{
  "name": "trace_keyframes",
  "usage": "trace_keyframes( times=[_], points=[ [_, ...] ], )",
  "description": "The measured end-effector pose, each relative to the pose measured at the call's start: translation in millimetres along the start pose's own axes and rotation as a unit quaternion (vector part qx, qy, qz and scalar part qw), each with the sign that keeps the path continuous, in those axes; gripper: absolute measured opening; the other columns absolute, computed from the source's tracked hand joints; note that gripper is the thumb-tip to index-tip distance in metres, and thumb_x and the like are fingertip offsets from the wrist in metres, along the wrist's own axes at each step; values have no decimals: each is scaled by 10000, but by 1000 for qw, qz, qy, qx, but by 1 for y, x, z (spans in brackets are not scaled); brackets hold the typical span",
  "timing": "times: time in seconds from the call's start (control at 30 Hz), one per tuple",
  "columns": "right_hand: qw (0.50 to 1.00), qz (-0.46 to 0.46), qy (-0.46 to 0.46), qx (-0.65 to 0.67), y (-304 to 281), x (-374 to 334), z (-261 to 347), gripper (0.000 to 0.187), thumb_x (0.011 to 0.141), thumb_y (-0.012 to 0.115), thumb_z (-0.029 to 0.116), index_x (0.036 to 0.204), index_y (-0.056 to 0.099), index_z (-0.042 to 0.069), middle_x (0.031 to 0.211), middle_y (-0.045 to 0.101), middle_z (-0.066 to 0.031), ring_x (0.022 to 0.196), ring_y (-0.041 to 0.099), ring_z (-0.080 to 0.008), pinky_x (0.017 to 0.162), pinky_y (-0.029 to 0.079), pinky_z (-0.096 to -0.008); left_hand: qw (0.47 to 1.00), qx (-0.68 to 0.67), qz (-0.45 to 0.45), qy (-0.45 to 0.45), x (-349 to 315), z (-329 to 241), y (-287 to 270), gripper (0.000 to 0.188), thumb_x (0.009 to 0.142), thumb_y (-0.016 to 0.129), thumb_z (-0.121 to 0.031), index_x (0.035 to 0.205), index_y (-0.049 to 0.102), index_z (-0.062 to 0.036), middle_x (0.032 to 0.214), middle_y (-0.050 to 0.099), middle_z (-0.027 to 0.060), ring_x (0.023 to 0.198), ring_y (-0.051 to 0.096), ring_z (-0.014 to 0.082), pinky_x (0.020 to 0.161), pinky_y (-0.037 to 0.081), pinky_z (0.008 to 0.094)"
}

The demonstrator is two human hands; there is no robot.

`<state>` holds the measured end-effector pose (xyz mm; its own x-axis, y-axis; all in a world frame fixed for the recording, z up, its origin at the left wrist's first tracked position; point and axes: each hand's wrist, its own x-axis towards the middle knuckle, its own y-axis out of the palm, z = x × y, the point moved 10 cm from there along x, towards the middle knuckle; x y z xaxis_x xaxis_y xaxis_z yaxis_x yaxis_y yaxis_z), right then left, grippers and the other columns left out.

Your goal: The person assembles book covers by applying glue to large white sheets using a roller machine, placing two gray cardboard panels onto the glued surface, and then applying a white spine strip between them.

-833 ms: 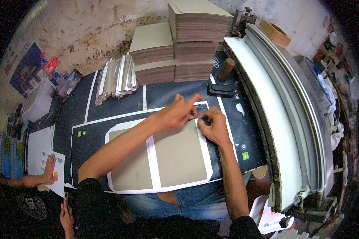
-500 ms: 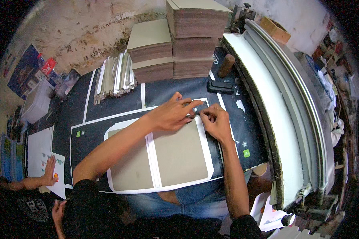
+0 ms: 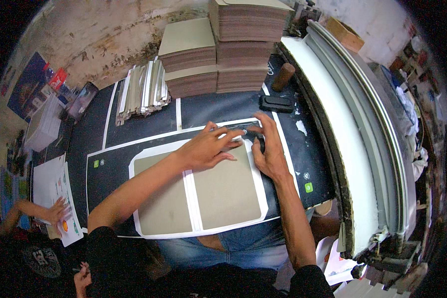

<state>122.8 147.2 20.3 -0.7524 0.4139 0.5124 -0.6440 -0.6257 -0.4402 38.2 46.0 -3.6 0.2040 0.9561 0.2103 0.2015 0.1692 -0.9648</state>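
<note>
Two grey boards, the left board (image 3: pixel 161 198) and the right board (image 3: pixel 228 191), lie on a white sheet (image 3: pixel 264 206) with cut corners. Between them runs a narrow spine strip (image 3: pixel 191 203). My left hand (image 3: pixel 206 148) is over the top of the right board, fingers bent and apart, with nothing visibly gripped. My right hand (image 3: pixel 270 155) is at the sheet's top right corner, thumb and fingers spread; its fingertips are slightly blurred. The sheet's far edge is partly hidden behind both hands.
Tall stacks of grey board (image 3: pixel 188 44) and a bundle of strips (image 3: pixel 143 92) stand at the back of the black mat (image 3: pixel 114 171). Nearby are a black oblong block (image 3: pixel 276 104) and a brown cylinder (image 3: pixel 283 77). A long roller machine (image 3: pixel 333 124) borders the right. At left, a co-worker's hand (image 3: pixel 55 212) touches a printed sheet (image 3: pixel 73 231).
My right hand has opened from a pinch at the top right corner and its fingers reach farther up. My left hand has shifted slightly left and down. The co-worker's hand and printed sheet have moved.
</note>
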Motion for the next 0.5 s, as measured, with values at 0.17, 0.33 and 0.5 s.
trace_keyframes(
  times=[0.17, 0.33, 0.5],
  points=[
    [999, 26, 2, -23, 8, -4, 3, 840, 781, 509, -155, 1559, 266, 48, 1537, 365, -245, 1186, 638, -367, 1034, 505, -410, 995, -24, -57, -72, -7, 2, -15, 707, 987, 604, -433, 1515, 324, -54, 1415, 569, 82, 1296, 512, 297, 1057, 320, 538],
    [997, 57, 45, 16, 17, -6, 0, 867, 781, 550, -107, 1574, 222, 16, 1568, 335, -264, 1301, 522, -425, 1112, 429, -463, 997, 4, -50, -59, -9, 1, -12, 588, 942, 657, -407, 1419, 563, -77, 1490, 459, 72, 1317, 467, 284, 1044, 307, 535],
    [986, 95, -10, -138, 31, -7, 21, 879, 810, 566, -26, 1583, 149, -27, 1533, 369, -291, 1290, 507, -452, 1112, 416, -484, 998, 9, -51, -45, -10, -3, -10, 533, 969, 631, -369, 1408, 565, -74, 1448, 470, 102, 1302, 475, 293, 1039, 316, 552]
  ],
)
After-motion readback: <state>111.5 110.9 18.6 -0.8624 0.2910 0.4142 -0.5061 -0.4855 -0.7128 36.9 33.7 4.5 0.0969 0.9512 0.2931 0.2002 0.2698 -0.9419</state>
